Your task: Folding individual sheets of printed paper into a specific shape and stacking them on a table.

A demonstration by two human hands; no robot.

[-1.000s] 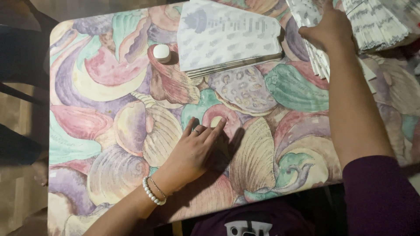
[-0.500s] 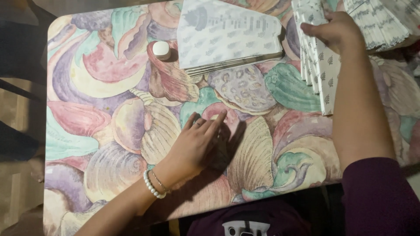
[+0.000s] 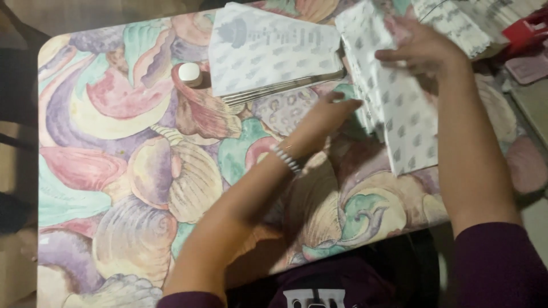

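My right hand (image 3: 419,48) grips the top of a flat white paper bag with a grey pattern (image 3: 399,108), holding it tilted over the table's right part. My left hand (image 3: 325,117), with a bead bracelet at the wrist, reaches across with fingers stretched toward the bag's left edge, touching or almost touching it. A stack of the same folded bags (image 3: 268,51) lies flat at the far middle of the table.
The table (image 3: 114,171) has a pastel shell-pattern top. A small white round object (image 3: 189,73) sits left of the stack. More patterned bags (image 3: 462,25) and a red item (image 3: 528,31) lie at the far right. Dark floor shows on the left.
My right hand has pulled one bag off the pile at the far right and brought it nearer. My left hand has lifted off the table and reached right toward the bag.
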